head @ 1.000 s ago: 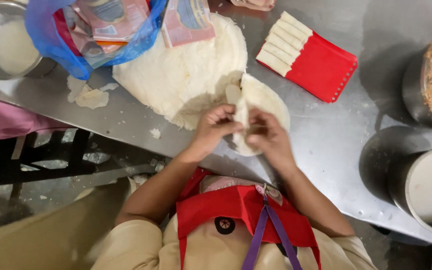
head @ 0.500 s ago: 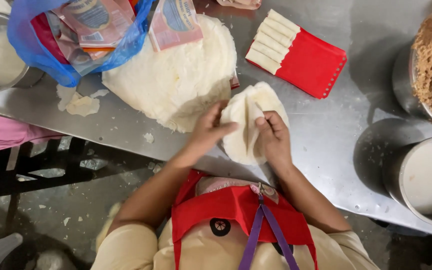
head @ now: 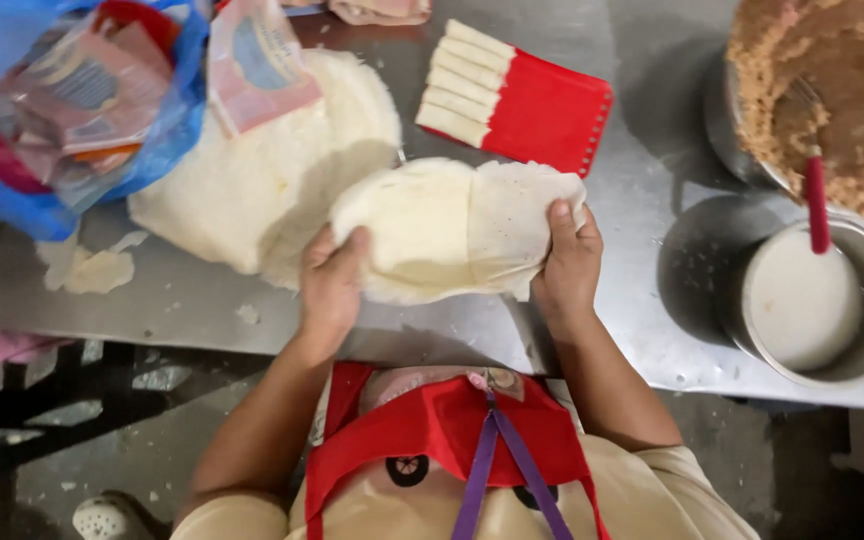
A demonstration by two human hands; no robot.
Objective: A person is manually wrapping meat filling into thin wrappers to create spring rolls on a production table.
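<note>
The blue bag (head: 72,130) and filling bowl (head: 832,100) run off-frame.

Steel worktop (head: 592,310), brushed grey, scuffed, flecked with crumbs; front edge runs slightly downhill left to right across view. Soft overhead light, dull glare on the metal, blurred shadows. Below the edge: grey concrete floor (head: 132,450), dusty and speckled. Dark frame (head: 12,420) stands lower left under the worktop.

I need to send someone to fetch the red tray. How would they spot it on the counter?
On the steel counter, look just beyond the thin round wrapper held by the left hand and right hand. The red tray lies there, carrying a row of pale rolls; nothing else flat there is red.
</note>
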